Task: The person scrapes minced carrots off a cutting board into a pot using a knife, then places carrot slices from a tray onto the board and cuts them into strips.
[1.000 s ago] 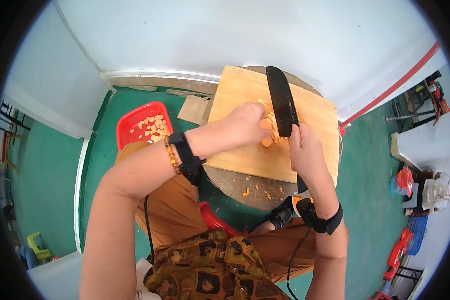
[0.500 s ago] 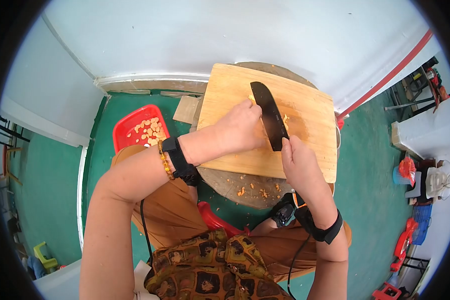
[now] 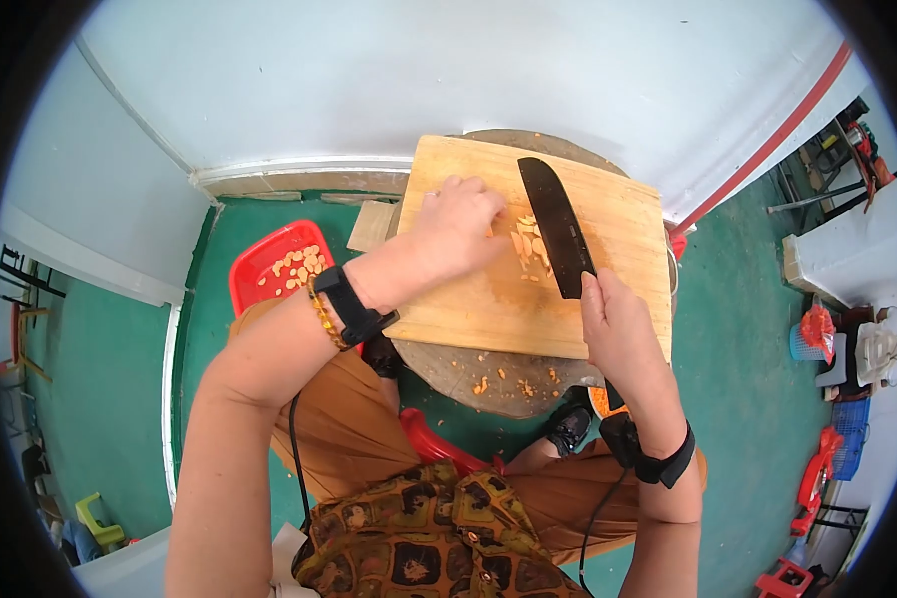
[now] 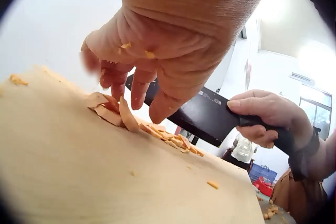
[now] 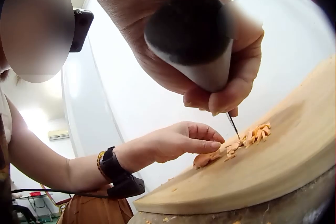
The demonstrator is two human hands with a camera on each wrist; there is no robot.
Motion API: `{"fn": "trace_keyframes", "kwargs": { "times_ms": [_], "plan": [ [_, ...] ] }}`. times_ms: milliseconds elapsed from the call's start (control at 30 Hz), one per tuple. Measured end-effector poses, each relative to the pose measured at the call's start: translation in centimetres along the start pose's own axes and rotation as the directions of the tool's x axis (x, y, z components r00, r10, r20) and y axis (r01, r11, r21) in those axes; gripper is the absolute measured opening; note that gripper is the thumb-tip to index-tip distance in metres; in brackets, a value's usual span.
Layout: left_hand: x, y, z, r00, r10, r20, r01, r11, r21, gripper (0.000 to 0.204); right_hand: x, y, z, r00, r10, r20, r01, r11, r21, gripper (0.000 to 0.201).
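Note:
My right hand grips the handle of a black-bladed kitchen knife, its blade pointing away from me over the wooden cutting board. Just left of the blade lies a small heap of cut orange strips. My left hand hovers low at the left of the heap, fingers loosely bent downward and spread. In the left wrist view, thin orange slices lean under those fingertips, with crumbs stuck to the palm. The right wrist view shows the knife edge coming down beside the strips.
The board lies on a round stump-like block strewn with orange scraps. On the floor to the left is a red basin with round slices. A bowl of orange shreds sits near my right foot. A white wall rises behind.
My left hand has moved left, away from the blade, its fingers spreading. The knife has shifted slightly right since half a second ago, and strips hidden then now show between hand and blade.

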State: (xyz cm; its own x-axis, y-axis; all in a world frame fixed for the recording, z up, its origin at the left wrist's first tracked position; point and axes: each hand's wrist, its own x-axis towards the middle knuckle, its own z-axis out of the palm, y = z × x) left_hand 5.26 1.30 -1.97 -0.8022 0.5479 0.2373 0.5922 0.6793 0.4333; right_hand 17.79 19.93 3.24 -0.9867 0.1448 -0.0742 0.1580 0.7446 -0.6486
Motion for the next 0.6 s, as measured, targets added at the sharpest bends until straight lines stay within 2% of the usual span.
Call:
{"fn": "trace_keyframes", "kwargs": {
  "times_ms": [100,200,300,433,600],
  "plan": [
    [0.1,1.2,0.1,0.999,0.019,-0.032,-0.018,0.999,0.050,0.016,0.0,0.3,0.0,0.999,-0.037,-0.004,0.037,0.999,-0.007,0.030],
    [0.3,1.5,0.8,1.000,-0.025,0.007,0.024,0.997,0.072,0.012,-0.3,0.3,0.3,0.998,-0.056,0.024,0.057,0.998,-0.009,0.030],
    [0.4,1.4,1.3,0.999,-0.008,-0.037,0.010,0.998,0.067,0.008,-0.8,0.3,0.5,0.997,-0.051,0.058,0.049,0.998,0.025,0.030],
    [0.6,1.2,1.4,0.999,-0.031,0.020,0.030,0.997,0.075,0.006,-1.2,0.2,0.6,0.995,-0.038,0.092,0.039,0.999,-0.011,0.028],
    [0.8,1.2,1.2,1.000,-0.013,0.013,0.013,0.999,0.037,0.003,-1.2,-0.3,0.1,0.991,-0.025,0.132,0.034,0.997,-0.064,0.028]
  ]
}}
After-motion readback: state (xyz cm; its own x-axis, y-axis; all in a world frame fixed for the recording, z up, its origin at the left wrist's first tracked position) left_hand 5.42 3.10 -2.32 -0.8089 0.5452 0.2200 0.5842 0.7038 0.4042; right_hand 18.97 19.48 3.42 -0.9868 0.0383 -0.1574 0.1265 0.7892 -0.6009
